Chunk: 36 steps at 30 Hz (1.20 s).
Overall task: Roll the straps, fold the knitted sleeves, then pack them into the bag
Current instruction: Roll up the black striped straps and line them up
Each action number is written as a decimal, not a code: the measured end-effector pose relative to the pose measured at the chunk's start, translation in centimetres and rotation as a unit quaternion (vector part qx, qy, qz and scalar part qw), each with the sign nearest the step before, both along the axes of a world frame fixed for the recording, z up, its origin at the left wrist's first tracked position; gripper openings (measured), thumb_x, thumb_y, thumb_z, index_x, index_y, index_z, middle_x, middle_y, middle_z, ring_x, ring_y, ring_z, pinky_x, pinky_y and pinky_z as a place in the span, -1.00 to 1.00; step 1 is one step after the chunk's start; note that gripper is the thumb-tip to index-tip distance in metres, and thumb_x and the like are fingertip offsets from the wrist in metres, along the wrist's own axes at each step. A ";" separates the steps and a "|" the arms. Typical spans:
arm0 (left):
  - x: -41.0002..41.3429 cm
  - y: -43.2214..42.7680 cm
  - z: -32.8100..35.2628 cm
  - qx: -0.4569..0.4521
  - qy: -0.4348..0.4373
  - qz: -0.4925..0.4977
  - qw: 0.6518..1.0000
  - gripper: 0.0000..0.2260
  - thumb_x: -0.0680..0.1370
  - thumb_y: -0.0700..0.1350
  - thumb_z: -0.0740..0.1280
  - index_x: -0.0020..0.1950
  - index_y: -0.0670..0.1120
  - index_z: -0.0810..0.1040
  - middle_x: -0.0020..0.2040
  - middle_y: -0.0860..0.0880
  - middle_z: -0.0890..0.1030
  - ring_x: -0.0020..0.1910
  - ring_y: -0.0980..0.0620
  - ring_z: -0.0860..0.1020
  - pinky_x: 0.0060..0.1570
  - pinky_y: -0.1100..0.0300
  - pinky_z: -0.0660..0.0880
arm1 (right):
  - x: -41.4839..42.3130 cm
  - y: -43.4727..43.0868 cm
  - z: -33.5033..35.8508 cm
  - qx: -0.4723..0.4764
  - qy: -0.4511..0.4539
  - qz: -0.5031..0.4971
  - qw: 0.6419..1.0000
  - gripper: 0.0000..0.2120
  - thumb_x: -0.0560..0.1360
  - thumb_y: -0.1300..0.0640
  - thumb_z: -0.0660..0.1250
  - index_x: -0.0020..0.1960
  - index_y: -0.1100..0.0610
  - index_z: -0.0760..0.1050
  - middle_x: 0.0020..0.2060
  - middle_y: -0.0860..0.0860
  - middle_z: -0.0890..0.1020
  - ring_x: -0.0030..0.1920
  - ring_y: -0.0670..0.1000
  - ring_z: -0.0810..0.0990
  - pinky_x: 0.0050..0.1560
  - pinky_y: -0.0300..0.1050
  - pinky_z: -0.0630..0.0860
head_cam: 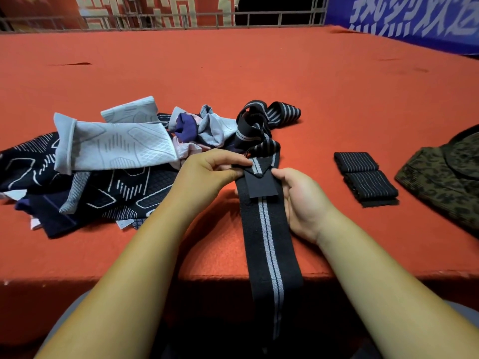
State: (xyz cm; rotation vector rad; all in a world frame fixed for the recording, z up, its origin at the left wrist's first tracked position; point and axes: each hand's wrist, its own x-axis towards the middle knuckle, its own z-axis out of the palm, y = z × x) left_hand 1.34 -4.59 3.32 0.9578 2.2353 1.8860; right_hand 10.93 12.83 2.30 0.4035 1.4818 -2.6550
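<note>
Strap in work: one, black elastic webbing with twin grey centre stripes. It lies flat at 6 o'clock, its tail hanging over the table's near edge towards us. We judge it was laid straight so the roll starts true from its pointed end.
Left hand: thumb and fingers pinch the strap's left edge, beside the black fastening patch.
Right hand: fingers curl round the right edge, opposite the left. We judge the pair squares the end for the first turn.
Rolled straps: two black, grey-striped rolls, touching, at 3 o'clock. They sit near the bag, probably staged for packing.
Loose strap heap: black striped webbing, tangled, at 12 o'clock. We cannot tell how many straps it holds.
Knitted sleeves: pale grey, black-patterned and navy tubes, unfolded, heaped from 9 to 11 o'clock. They overlap too much for a sure count.
Bag: one, camouflage fabric, at far 3 o'clock.
Table: one, covered in red felt.
</note>
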 end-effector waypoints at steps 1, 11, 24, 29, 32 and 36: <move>0.0 0.0 0.0 0.003 -0.007 -0.001 1.000 -0.76 0.54 -0.38 0.49 0.07 -0.06 0.78 0.10 0.00 0.78 0.15 0.06 0.72 0.22 0.26 0.59 | 0.0 0.0 0.0 -0.003 0.006 -0.001 1.000 -0.55 0.74 0.05 0.08 0.38 0.28 0.61 0.21 0.28 0.73 0.18 0.25 0.73 0.27 0.13 0.63; 0.1 0.1 0.2 0.003 -0.003 0.018 1.000 -0.72 0.51 -0.46 0.45 0.06 -0.14 0.79 0.15 0.02 0.75 0.10 0.19 0.71 0.11 0.36 0.57 | 0.5 0.4 -0.6 0.084 0.041 0.023 0.995 -0.63 0.59 0.39 0.20 0.36 0.39 0.55 0.05 0.25 0.67 -0.05 0.14 0.69 -0.02 -0.03 0.66; 0.8 1.5 -0.4 0.078 -0.199 0.008 0.977 -0.61 0.50 -0.15 0.56 0.28 -0.23 0.60 0.08 -0.20 0.76 0.08 -0.14 0.74 0.20 -0.19 0.63 | 0.6 0.8 -1.0 0.166 0.072 0.059 0.982 -0.65 0.55 0.40 0.25 0.29 0.28 0.59 0.03 0.24 0.71 0.01 0.18 0.68 0.07 0.04 0.63; 0.9 1.9 0.3 0.110 -0.177 0.033 0.978 -0.64 0.54 -0.22 0.56 0.30 -0.24 0.60 0.14 -0.25 0.75 0.15 -0.16 0.73 0.24 -0.15 0.63 | 0.8 1.5 -1.2 0.250 0.041 0.038 0.966 -0.81 0.69 0.19 0.35 0.23 0.19 0.69 0.09 0.23 0.77 0.18 0.31 0.74 0.35 0.31 0.60; 1.2 2.0 0.2 0.099 -0.203 0.001 0.974 -0.65 0.55 -0.20 0.55 0.30 -0.25 0.60 0.14 -0.23 0.75 0.16 -0.16 0.73 0.20 -0.09 0.66 | 0.7 1.9 -1.2 0.288 0.051 -0.013 0.956 -0.83 0.68 0.18 0.39 0.21 0.17 0.70 0.05 0.18 0.79 0.17 0.30 0.74 0.35 0.37 0.58; 1.9 2.0 0.0 0.040 -0.221 -0.037 0.974 -0.77 0.60 -0.36 0.44 0.25 -0.25 0.62 0.04 -0.15 0.77 -0.02 0.00 0.74 -0.07 0.16 0.68 | 0.7 2.4 -1.2 0.322 0.063 -0.048 0.944 -0.82 0.68 0.17 0.38 0.23 0.08 0.72 0.05 0.09 0.80 0.14 0.21 0.77 0.32 0.32 0.62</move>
